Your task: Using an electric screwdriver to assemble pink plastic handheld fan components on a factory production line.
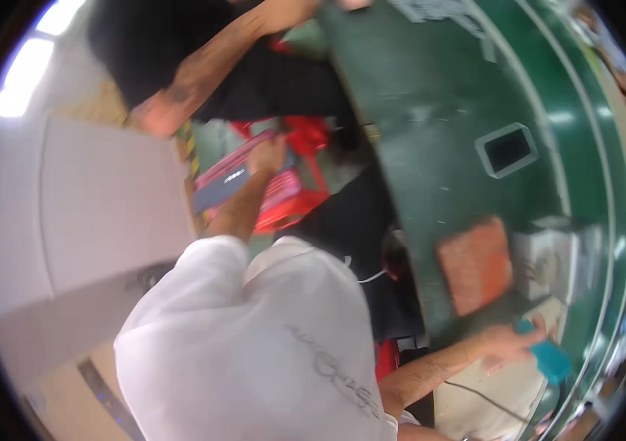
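Note:
My left hand reaches out at the upper left and grips the edge of a flat pink and dark grey box. The box is tilted, beside and partly over red plastic that looks like a stool or crate. On the right, the fingers of my right hand are closed around a teal object, too blurred to name. That hand is above a pale board on the green bench. An orange-red flat block or packet lies farther along, apart from the hand.
The green bench holds a clear-rimmed tray with a black inside and a pale transparent box. A dark cable crosses the board. A co-worker in black stands at the top, forearm stretched out. Large pale cartons stand left.

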`<state>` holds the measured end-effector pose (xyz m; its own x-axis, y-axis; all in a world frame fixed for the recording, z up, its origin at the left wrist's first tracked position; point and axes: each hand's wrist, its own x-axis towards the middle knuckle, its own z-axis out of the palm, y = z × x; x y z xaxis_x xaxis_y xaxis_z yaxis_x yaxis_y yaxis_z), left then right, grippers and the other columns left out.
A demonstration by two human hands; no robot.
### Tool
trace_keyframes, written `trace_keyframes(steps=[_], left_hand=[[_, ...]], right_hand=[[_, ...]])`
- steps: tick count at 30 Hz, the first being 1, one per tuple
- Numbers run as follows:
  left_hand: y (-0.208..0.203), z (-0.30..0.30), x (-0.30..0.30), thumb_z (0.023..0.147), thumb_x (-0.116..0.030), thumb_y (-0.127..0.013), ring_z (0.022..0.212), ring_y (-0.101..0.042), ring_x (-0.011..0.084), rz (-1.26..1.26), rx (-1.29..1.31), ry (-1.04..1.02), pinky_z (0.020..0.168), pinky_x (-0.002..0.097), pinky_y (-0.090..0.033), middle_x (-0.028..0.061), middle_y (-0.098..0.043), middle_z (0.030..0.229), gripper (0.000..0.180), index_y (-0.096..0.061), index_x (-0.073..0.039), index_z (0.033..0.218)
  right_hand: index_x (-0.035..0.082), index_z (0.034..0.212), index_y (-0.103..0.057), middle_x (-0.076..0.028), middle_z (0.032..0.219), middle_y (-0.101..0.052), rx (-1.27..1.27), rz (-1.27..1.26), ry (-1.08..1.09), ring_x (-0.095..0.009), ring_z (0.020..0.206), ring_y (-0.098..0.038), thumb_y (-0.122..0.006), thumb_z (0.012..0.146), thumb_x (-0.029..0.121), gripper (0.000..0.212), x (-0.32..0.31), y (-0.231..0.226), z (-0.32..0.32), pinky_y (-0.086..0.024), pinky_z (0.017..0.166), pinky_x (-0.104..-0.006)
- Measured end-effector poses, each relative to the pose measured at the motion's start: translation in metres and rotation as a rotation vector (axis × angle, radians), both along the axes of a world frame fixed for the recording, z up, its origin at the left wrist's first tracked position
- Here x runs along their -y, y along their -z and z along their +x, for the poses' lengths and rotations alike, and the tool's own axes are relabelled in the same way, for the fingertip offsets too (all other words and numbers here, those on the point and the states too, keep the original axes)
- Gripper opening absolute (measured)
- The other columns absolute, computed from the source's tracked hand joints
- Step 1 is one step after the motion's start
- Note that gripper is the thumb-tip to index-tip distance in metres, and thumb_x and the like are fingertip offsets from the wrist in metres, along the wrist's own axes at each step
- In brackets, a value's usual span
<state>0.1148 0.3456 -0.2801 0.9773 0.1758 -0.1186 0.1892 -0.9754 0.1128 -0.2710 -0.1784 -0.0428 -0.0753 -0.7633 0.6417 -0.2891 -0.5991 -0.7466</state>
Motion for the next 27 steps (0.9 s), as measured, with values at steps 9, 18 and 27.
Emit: trace_keyframes(steps=[9, 18, 27], left_hand=[[-0.037, -0.028, 0.027, 0.103, -0.057, -0.040, 0.110, -0.072, 0.0407, -0.150, -0.036, -0.077, 0.097, 0.0512, -0.056, 0.0233, -0.076, 0.111, 0.062, -0.079, -0.008, 0.109], [-0.036, -0.028, 0.029, 0.102, -0.056, -0.044, 0.106, -0.074, 0.0383, -0.164, -0.004, -0.052, 0.096, 0.0489, -0.057, 0.0204, -0.078, 0.106, 0.059, -0.079, -0.009, 0.105], [-0.052, -0.033, 0.037, 0.098, -0.034, -0.068, 0.092, -0.070, 0.0355, -0.590, 0.426, -0.051, 0.085, 0.0457, -0.055, 0.0175, -0.074, 0.094, 0.030, -0.075, -0.005, 0.096]], right_hand=[[-0.007, 0.110, -0.067, -0.012, 0.103, -0.070, 0.087, 0.001, -0.045, -0.023, 0.093, -0.062, -0.064, 0.103, 0.041, 0.049, -0.009, -0.008, 0.017, -0.048, 0.081, -0.0397], [-0.005, 0.135, -0.057, -0.015, 0.104, -0.071, 0.016, 0.078, -0.037, -0.026, 0.101, -0.064, -0.065, 0.104, 0.030, 0.048, -0.031, -0.031, 0.027, -0.049, 0.093, -0.0415], [-0.007, 0.143, -0.051, -0.019, 0.115, -0.070, 0.145, 0.250, -0.283, -0.029, 0.111, -0.064, -0.065, 0.102, 0.014, 0.047, -0.057, -0.047, -0.012, -0.047, 0.104, -0.0433]])
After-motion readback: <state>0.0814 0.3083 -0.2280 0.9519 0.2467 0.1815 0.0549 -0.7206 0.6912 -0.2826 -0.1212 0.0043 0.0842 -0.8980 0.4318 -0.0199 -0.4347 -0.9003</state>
